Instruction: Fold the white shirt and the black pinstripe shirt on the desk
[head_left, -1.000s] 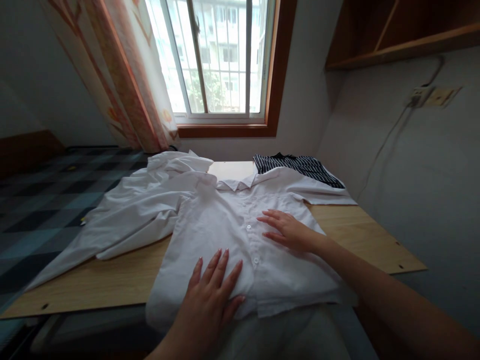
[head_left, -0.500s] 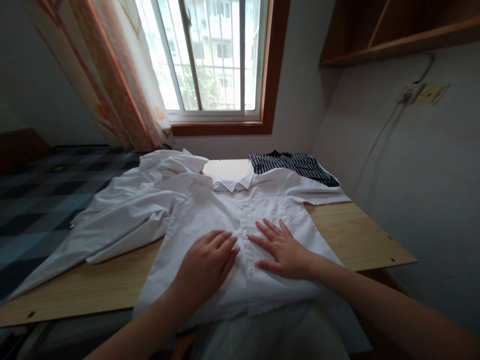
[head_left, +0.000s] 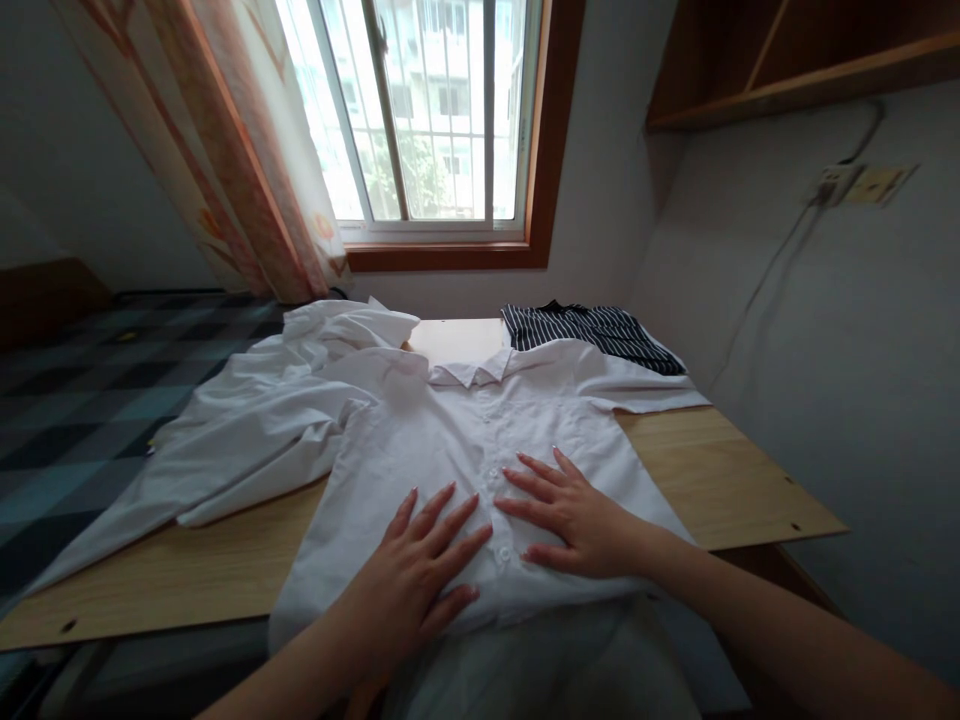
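Observation:
A white button-up shirt (head_left: 420, 430) lies front up on a wooden board (head_left: 697, 470), its collar pointing away and its hem at the near edge. My left hand (head_left: 420, 565) rests on the shirt's lower left front, fingers spread. Just right of the button strip, my right hand (head_left: 566, 515) lies flat on the fabric, its fingers also apart. Neither hand holds anything. A second white garment (head_left: 277, 400) is heaped loosely at the left, touching the shirt. Behind the shirt's right shoulder sits a black-and-white striped garment (head_left: 592, 335).
A bed with a dark checked cover (head_left: 75, 400) stands at the left, below a patterned curtain (head_left: 240, 150). Beyond the board is a barred window (head_left: 435, 120). A wooden shelf (head_left: 817, 85) and a socket with a cord (head_left: 836, 185) are on the right wall.
My left hand has moved slightly toward me, and its fingers have gone from curled together to spread flat. My right hand has slid a little nearer to me, still open.

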